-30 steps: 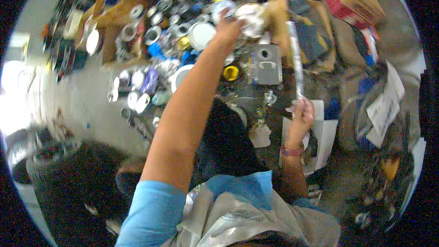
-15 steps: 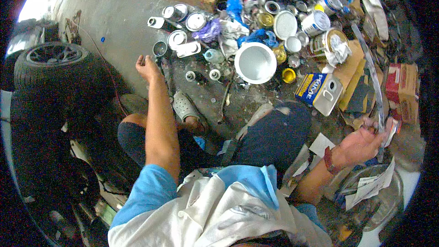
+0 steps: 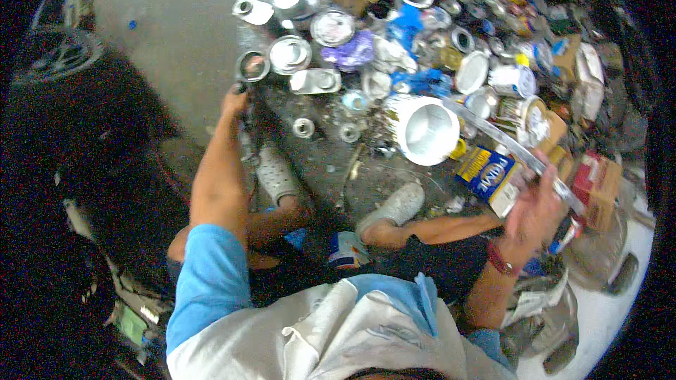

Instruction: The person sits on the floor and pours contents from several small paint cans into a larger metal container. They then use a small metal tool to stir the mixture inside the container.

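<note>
My left hand (image 3: 235, 100) is closed at the near edge of the cans, at a small dark thing I cannot make out, just below an open round tin (image 3: 253, 65). My right hand (image 3: 535, 204) grips a long, narrow silvery strip (image 3: 486, 127), blurred, which slants up-left over the blue rectangular can (image 3: 484, 177) toward an open white bucket (image 3: 428, 134). Other cans, a lidded round tin (image 3: 289, 54) and a rectangular metal can (image 3: 314, 81), lie to the right of my left hand.
A dense heap of cans, blue rags (image 3: 422, 81) and a purple bag (image 3: 348, 49) spreads across the upper middle. Dark tyres (image 3: 56, 84) stand at left. Cardboard boxes (image 3: 595, 190) are at right. My feet in light clogs (image 3: 278, 174) rest on the grimy floor below the cans.
My left hand has come from among the cans to beside the small open tin. The strip in my right hand has swung from upright to slanting left over the cans. The view has shifted.
</note>
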Demonstrator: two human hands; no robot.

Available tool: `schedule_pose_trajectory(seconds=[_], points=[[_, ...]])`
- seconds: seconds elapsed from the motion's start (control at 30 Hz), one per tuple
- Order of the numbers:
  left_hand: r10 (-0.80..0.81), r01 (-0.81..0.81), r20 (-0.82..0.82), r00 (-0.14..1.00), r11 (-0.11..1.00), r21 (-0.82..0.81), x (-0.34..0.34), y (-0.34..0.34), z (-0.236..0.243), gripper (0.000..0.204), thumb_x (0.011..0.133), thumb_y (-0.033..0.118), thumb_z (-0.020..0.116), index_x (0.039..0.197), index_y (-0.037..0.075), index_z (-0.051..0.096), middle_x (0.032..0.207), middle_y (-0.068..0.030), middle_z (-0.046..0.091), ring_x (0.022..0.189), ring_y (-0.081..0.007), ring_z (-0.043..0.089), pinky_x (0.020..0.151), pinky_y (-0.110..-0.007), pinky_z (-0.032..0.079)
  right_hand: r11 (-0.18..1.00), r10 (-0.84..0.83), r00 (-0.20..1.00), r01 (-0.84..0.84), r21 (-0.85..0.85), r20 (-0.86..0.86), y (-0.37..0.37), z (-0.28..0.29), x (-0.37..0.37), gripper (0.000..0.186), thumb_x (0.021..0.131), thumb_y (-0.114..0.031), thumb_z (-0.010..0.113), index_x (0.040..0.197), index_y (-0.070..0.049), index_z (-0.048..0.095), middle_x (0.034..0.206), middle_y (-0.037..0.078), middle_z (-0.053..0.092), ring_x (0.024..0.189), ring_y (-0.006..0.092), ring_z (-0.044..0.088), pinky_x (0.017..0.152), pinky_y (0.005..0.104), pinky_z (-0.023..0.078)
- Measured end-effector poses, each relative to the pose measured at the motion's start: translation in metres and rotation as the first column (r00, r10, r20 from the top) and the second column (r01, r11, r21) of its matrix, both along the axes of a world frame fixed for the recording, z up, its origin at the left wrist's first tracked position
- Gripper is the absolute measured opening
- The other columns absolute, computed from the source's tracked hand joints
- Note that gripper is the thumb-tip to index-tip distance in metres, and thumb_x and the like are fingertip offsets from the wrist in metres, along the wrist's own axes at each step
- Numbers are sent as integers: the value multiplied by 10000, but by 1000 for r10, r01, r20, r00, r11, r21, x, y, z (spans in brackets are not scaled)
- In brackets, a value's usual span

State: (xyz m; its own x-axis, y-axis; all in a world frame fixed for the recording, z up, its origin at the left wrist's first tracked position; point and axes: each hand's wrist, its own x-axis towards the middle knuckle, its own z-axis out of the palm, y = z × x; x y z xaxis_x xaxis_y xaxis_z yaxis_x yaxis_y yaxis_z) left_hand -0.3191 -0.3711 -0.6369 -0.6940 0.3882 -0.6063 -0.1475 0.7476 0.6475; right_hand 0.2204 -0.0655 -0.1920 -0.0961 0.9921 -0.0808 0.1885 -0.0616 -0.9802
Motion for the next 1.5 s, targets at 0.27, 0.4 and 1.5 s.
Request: schedule_pose_trajectory(seconds=[0.27,0.4,1.5], points=[[34,-38,-111,993,999,-34,48,-22,68,401,940,291,704,1262,55,667,973,-82,730,796,-183,669,733,-362,530,991,-51,944,7,-134,-325,1,19,8,374,1105,-285,618,1261,51,669,1125,125,742,805,152,673,698,333,587],[50,-29,-172,984,992,123,103,-42,180,310,961,266,672,1170,38,651,911,-75,707,782,-189,658,719,-365,522,994,50,913,-87,-73,-404,-27,71,39,395,1120,-306,587,1299,41,655,983,96,714,788,145,640,709,324,550],[-700,716,-259,666,696,-42,395,18,418,639,904,187,663,1532,137,549,1258,-302,711,1193,-474,680,1033,-537,531,319,552,458,-888,331,697,-142,123,62,328,1013,-352,691,954,-32,737,832,161,705,798,398,707,705,472,563]])
